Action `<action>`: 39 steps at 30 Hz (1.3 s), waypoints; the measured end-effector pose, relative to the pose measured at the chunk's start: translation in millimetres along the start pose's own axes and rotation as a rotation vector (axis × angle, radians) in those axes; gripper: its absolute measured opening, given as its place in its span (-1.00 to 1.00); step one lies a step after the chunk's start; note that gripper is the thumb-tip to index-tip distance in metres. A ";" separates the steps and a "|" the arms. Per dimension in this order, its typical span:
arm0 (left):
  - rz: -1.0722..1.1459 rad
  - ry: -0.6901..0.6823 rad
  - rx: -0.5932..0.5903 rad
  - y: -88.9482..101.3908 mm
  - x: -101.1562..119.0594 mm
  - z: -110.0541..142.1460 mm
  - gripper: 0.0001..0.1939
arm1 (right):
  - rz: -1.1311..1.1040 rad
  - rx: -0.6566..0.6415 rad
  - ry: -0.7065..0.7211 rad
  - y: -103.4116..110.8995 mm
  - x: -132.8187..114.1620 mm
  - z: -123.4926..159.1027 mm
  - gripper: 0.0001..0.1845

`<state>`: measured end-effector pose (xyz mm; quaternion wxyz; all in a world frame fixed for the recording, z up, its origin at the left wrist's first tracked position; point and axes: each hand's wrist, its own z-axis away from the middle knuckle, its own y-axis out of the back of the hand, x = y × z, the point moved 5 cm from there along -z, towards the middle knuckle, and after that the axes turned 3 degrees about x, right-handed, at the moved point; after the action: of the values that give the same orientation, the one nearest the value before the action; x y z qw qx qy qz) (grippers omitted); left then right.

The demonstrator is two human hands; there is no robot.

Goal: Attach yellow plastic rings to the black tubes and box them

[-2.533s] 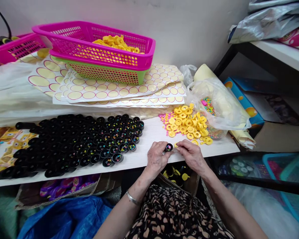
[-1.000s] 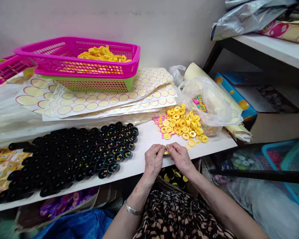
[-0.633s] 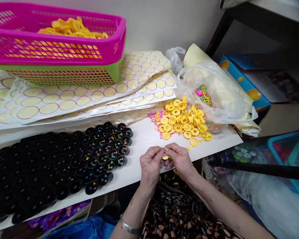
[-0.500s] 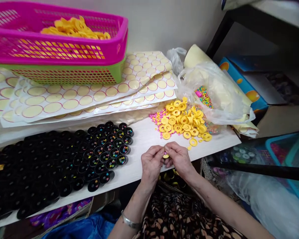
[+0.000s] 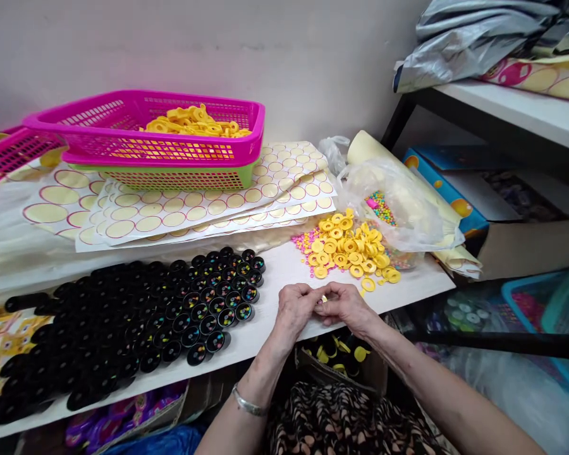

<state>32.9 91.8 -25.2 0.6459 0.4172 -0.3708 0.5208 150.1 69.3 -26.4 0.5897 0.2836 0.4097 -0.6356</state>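
Note:
Over the table's front edge, my left hand [image 5: 294,308] and my right hand [image 5: 349,308] meet with fingertips pinched together. Between them is a small yellow plastic ring piece [image 5: 322,299], mostly hidden by the fingers, with a speck of pink at it. Just beyond my hands lies a heap of yellow plastic ring pieces [image 5: 348,243], several with a tab. Small pink beads [image 5: 304,241] are scattered at the heap's left side. Left of my hands, black round cups [image 5: 199,313] stand packed in rows, many with coloured beads inside.
A pink basket [image 5: 171,151] of yellow pieces sits in a green basket [image 5: 184,179] on sheets of round stickers [image 5: 208,205]. A clear bag [image 5: 403,205] with beads lies at the back right. Below the edge is a box [image 5: 379,370] with yellow-and-black pieces; a shelf [image 5: 512,117] stands right.
The view has tilted up, showing more wall and the right shelf. My hands stay together at the front edge; my fingers now cover more of the yellow ring piece.

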 end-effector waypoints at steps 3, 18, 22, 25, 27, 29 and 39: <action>-0.055 -0.047 0.028 -0.3 -0.9 -4.6 -0.69 | -0.023 0.025 -0.035 -0.6 -0.4 -1.0 -0.62; 0.242 -0.152 -0.321 2.3 -0.8 15.7 -0.66 | -0.044 -0.005 0.120 0.0 4.4 9.8 -0.64; -0.006 -0.400 -0.247 -2.5 8.7 39.1 -0.70 | 0.051 0.039 0.236 5.1 1.3 32.7 -0.70; -0.108 -0.531 -0.122 -6.1 17.6 54.5 -0.80 | 0.104 -0.056 0.334 10.1 -3.2 55.4 -0.64; -0.106 -0.591 -0.117 -8.3 23.2 63.4 -0.75 | 0.058 -0.158 0.365 14.8 -3.9 68.5 -0.50; -0.101 -0.647 -0.142 -10.8 28.1 70.9 -0.70 | -0.034 -0.220 0.355 20.0 -1.7 77.1 -0.41; -0.250 -0.950 -0.080 -27.5 41.3 99.7 -0.78 | 0.021 -0.080 0.383 24.1 8.1 85.5 -0.55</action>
<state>62.9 11.6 45.9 0.4783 0.6247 -0.5914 0.1767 183.0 -7.3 5.3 0.5184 0.3800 0.5362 -0.5472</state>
